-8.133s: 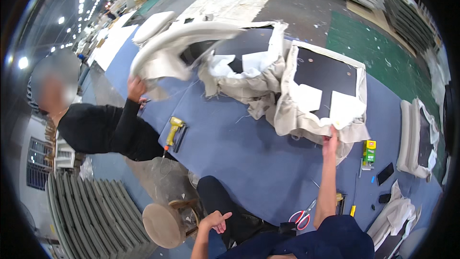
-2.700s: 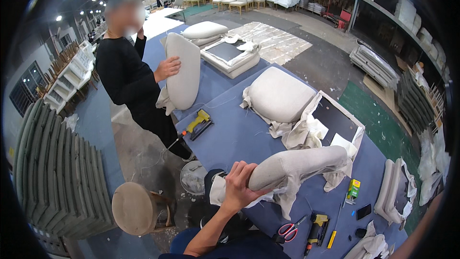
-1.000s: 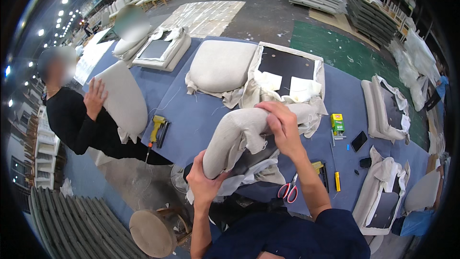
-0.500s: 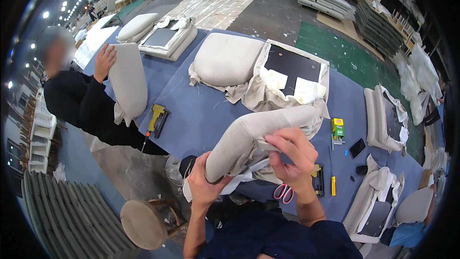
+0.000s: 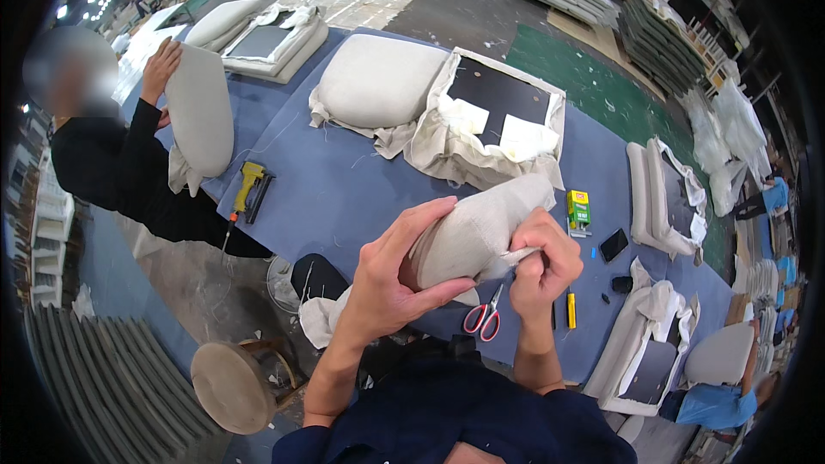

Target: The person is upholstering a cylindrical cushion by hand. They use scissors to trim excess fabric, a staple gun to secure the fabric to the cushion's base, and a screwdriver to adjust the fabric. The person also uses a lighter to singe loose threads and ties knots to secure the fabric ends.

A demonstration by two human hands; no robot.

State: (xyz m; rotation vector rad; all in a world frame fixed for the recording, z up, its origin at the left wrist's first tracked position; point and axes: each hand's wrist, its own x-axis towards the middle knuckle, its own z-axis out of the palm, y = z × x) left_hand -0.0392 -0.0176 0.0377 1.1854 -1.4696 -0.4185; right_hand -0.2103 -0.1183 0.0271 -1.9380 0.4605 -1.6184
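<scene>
A beige upholstered cushion (image 5: 481, 228) is held up in front of me, tilted so that one end faces me. My left hand (image 5: 387, 271) is closed around its near left end, fingers on top and thumb below. My right hand (image 5: 546, 262) pinches a fold of the loose cover fabric (image 5: 518, 255) at the cushion's right side. Red-handled scissors (image 5: 484, 320) lie on the blue-covered table (image 5: 301, 215) below the cushion. A yellow-handled tool (image 5: 571, 309) lies beside my right wrist.
Further back are a finished-looking cushion (image 5: 378, 82) and an open-backed one (image 5: 503, 90). A yellow staple gun (image 5: 251, 189) lies left; a green-yellow box (image 5: 578, 209) and phone (image 5: 614, 245) lie right. A co-worker in black (image 5: 120, 163) holds another cushion (image 5: 200, 112). A stool (image 5: 232, 387) stands lower left.
The cushion has turned in my hands, its end now toward me. My left hand has shifted up around that end, and my right hand now grips the fabric in a closed pinch.
</scene>
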